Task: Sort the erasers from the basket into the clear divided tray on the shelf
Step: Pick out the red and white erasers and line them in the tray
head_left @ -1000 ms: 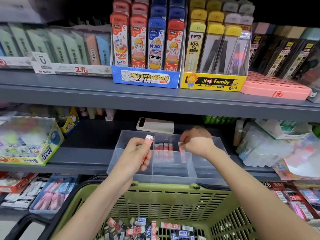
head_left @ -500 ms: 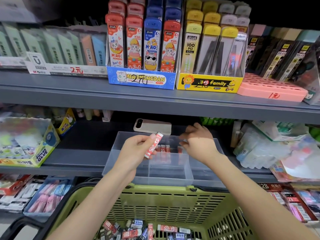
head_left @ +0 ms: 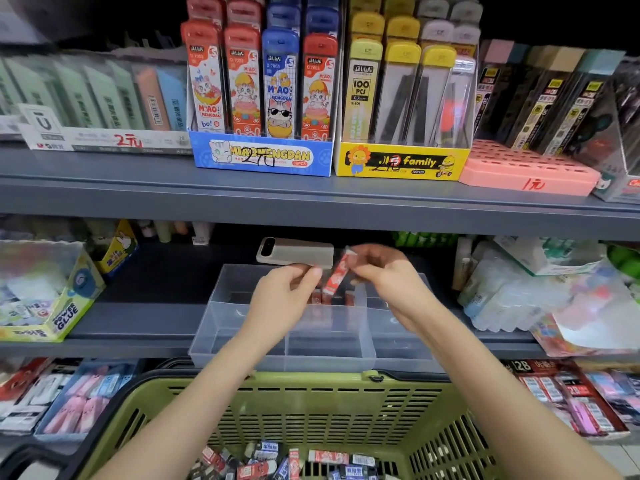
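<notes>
- A stationery shop's grey metal shelf point(head_left: 311, 202) fills the background, stocked with a blue "MIAOMENGDAN" display box point(head_left: 263, 155) and a yellow "family" display box point(head_left: 401, 162), both well above the hands.
- The right hand point(head_left: 384, 277) pinches the upper end of a red eraser point(head_left: 336, 277), which hangs tilted between the two hands.
- The left hand point(head_left: 287, 294) has its fingers curled, the thumb tip right at the eraser's lower left edge; whether it actually grips the eraser cannot be told.
- Directly below both hands sits the clear divided tray point(head_left: 242, 327) on the lower shelf, with a few red erasers in the tray point(head_left: 332, 299) standing in its middle rear compartment, just under the held one.
- A grey phone-like device point(head_left: 294, 252) lies flat just behind the left hand.
- Beneath the forearms, the green basket point(head_left: 311, 407) holds loose wrapped erasers point(head_left: 294, 460).
- A "POWER GLUE" box point(head_left: 65, 317) stands well off to the left hand's outer side.
</notes>
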`<state>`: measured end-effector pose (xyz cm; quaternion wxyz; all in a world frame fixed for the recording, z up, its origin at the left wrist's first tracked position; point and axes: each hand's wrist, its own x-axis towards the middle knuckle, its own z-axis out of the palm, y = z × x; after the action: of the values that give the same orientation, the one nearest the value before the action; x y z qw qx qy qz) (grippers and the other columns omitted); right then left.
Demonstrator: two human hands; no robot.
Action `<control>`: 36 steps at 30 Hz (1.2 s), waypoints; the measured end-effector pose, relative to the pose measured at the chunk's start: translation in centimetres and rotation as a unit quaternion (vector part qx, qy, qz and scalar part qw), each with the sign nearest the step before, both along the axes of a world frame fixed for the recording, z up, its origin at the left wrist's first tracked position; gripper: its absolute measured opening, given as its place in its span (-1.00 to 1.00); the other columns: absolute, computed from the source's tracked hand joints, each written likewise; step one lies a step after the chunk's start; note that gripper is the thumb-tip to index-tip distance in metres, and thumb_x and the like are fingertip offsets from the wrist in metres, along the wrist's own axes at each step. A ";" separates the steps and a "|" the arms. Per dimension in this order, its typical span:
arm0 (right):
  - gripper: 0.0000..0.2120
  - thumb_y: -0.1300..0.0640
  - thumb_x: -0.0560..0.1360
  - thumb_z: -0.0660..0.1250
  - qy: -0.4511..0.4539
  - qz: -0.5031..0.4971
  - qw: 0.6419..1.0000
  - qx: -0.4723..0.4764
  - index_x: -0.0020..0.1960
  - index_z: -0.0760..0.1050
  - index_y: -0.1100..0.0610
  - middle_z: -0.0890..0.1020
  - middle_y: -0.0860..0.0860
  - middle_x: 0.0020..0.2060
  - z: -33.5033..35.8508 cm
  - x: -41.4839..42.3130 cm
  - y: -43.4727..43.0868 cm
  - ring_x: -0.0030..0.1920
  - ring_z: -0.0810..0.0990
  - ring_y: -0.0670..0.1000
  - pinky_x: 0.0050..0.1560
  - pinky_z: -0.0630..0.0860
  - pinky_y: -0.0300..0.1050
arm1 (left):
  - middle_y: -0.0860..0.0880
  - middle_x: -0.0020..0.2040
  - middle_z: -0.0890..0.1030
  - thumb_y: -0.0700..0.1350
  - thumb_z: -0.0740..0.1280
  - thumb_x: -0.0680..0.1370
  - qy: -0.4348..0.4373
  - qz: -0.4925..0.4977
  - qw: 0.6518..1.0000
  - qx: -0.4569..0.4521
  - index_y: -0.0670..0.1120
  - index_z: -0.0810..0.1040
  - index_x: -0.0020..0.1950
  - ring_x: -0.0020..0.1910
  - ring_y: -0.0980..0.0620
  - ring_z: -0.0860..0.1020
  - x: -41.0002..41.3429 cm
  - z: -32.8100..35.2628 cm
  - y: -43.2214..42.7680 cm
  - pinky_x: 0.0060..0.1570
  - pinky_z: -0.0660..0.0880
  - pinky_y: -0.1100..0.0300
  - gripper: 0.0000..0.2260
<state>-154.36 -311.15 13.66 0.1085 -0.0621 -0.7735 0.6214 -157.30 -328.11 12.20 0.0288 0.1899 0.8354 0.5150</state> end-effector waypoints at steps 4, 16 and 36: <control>-0.85 0.26 0.50 0.30 -0.064 -0.057 0.981 0.171 -0.01 0.50 0.04 0.58 -0.02 -0.17 -1.5 -1.6 1.7 -0.11 0.56 0.03 0.02 0.49 -0.15 | 0.02 0.08 0.65 0.16 0.10 0.59 0.222 -0.039 0.948 -0.226 -0.04 0.61 0.16 0.04 -0.03 0.58 0.7 -1.9 -3.0 0.11 0.37 0.06 -0.58; -0.88 0.01 0.45 0.37 -0.093 -0.007 0.891 0.445 -0.03 0.59 -0.01 0.67 -0.08 -0.07 -3.1 -2.3 1.5 0.02 0.57 0.01 -0.12 0.35 -0.24 | 0.05 0.37 0.45 0.26 -0.17 0.52 0.226 -0.095 0.913 -0.327 0.07 0.46 0.35 0.33 0.00 0.40 0.9 -3.2 -4.4 0.44 0.10 -0.07 -0.39; -0.85 0.16 0.53 0.26 0.188 -0.002 0.856 0.481 -0.08 0.60 0.15 0.61 0.02 -0.24 -0.6 9.0 -2.9 -0.21 0.53 0.05 -0.18 0.43 -0.09 | -0.13 -0.05 0.62 -0.11 0.14 0.56 0.349 -0.044 0.914 -0.204 -0.22 0.61 0.04 -0.06 -0.17 0.55 6.5 -2.3 -6.6 -0.05 0.46 0.00 -0.71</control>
<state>-145.41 -314.09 13.03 0.2701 0.1142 -0.9406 0.1709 -150.76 -334.75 9.86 -0.2037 0.3844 0.8698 0.2329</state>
